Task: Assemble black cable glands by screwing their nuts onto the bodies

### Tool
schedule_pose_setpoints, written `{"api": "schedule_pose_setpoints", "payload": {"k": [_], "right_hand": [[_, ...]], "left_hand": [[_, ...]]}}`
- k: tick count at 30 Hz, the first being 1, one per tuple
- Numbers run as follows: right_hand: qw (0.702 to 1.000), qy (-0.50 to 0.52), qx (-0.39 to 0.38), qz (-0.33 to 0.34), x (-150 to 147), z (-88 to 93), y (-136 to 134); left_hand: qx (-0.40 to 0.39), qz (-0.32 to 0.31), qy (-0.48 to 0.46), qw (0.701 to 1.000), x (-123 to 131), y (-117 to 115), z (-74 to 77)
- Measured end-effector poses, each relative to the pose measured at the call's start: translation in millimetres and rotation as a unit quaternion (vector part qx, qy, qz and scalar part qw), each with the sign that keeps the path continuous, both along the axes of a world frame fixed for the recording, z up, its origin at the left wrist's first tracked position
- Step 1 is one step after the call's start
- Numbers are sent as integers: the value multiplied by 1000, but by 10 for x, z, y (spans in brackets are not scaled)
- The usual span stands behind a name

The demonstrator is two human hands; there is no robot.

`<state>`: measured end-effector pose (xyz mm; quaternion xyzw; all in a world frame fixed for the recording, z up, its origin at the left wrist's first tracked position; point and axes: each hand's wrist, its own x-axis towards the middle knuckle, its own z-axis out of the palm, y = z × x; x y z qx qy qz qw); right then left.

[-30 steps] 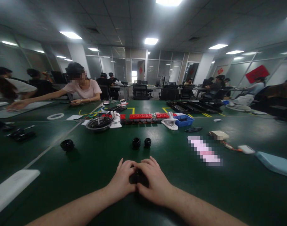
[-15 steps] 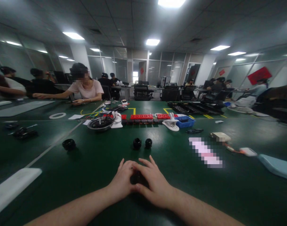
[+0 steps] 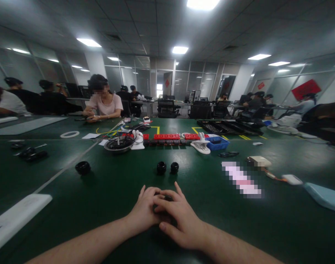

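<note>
My left hand (image 3: 147,206) and my right hand (image 3: 181,216) meet low in the middle of the view, just above the green table. Between them is a small dark object (image 3: 169,198), mostly covered, whose kind I cannot make out. The left fingers curl around its far side. My right fingers bend over it from the right, with the thumb set apart below. Beyond the hands, two round black fittings with a hole, a larger one (image 3: 161,167) and a smaller one (image 3: 174,168), stand side by side. Another black fitting (image 3: 83,168) sits farther left.
Across the green table (image 3: 123,183) lie a red strip of blocks (image 3: 166,136), a black bowl of cables (image 3: 118,145), a white clamp (image 3: 202,145) and a blue bin (image 3: 217,143). A white slab (image 3: 19,220) is front left, a light-blue case (image 3: 324,196) right. A co-worker (image 3: 105,104) sits opposite.
My right fingers have bent further over the dark object, and the right thumb has come away from the left hand. The co-worker opposite has drawn an outstretched arm in.
</note>
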<state>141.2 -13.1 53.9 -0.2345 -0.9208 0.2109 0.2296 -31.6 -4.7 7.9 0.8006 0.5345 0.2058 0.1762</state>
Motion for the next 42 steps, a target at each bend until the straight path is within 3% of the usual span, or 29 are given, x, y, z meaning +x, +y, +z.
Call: {"api": "schedule_pose_setpoints", "payload": {"k": [6,13,32,42], "right_hand": [[1000,5,9,-12,18,8,-22],[997,11,15,-69,26,-38,11],[983,-30,32,-178,3,-127,128],[983,-71,40,-165,-22,-156,138]], "left_hand": [[23,32,-12,999,9,-27,39],[23,61,-12,998,-8,13,-17],[25,45,-15,999,-1,-15,39],[27,24,1,999,5,-28,62]]}}
